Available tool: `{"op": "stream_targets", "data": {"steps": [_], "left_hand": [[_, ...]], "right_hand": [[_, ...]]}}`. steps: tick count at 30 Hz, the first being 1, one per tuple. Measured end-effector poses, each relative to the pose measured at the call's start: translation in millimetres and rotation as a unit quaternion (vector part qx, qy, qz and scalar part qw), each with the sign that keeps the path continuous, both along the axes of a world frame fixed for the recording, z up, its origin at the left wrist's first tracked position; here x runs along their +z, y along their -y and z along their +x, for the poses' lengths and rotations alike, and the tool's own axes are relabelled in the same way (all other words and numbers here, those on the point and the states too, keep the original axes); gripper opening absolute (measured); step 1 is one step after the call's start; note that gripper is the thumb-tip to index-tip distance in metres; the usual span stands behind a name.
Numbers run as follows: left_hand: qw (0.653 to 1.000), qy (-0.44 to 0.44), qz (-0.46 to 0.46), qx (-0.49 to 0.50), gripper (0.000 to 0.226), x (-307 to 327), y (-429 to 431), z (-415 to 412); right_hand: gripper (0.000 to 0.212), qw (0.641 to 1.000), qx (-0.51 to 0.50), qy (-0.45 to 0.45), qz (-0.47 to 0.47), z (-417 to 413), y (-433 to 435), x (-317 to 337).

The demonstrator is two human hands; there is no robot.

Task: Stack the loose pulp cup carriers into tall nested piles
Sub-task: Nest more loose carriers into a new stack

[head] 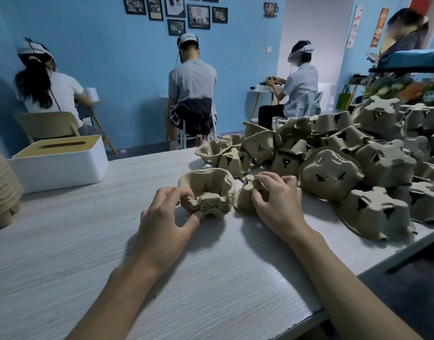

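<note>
Left hand (pixel 165 217) grips a short stack (pixel 208 193); right hand (pixel 276 202) pinches one carrier (pixel 245 195). A big heap (pixel 358 163) along the bench's right edge remains, so work looks barely begun.

Hands: two, left hand (pixel 162 222) and right hand (pixel 277 204)
Short nested pile of brown moulded-pulp cup carriers (pixel 208 195): one, about six layers
Loose brown pulp carriers (pixel 385 163): over twenty, exact count unclear
White rectangular tissue box with tan lid (pixel 59 165): one
Seated people (pixel 191 82): three

Both our bare forearms reach forward, side by side — left hand (pixel 170 214) pinching the nested pile (pixel 217 192), right hand (pixel 277 202) curled over a loose carrier (pixel 243 201).
</note>
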State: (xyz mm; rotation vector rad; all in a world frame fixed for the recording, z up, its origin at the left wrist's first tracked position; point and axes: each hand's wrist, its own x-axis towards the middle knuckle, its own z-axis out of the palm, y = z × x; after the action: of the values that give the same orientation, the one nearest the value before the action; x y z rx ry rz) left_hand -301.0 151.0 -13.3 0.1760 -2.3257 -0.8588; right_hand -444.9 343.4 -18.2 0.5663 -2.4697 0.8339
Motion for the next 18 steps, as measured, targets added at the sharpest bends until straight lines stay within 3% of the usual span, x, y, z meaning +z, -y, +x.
{"op": "stream_targets", "data": {"steps": [6, 10, 15, 18], "left_hand": [[1.0, 0.004, 0.0, -0.001, 0.033, 0.2, 0.0, 1.2], [1.0, 0.005, 0.003, -0.004, 0.033, 0.6, 1.0, 1.7], [1.0, 0.002, 0.01, -0.008, 0.032, 1.1, 0.6, 1.7], [1.0, 0.001, 0.011, -0.008, 0.032, 1.0, 0.6, 1.4]], "right_hand": [[0.041, 0.997, 0.027, 0.001, 0.066, -3.1, -2.2, 2.8], [0.042, 0.998, 0.065, 0.014, -0.008, -2.6, -0.9, 0.2], [0.069, 0.99, 0.03, -0.113, -0.073, -2.5, -2.3, 2.3], [0.064, 0.983, 0.04, -0.164, -0.072, -1.8, -0.7, 4.5]]}}
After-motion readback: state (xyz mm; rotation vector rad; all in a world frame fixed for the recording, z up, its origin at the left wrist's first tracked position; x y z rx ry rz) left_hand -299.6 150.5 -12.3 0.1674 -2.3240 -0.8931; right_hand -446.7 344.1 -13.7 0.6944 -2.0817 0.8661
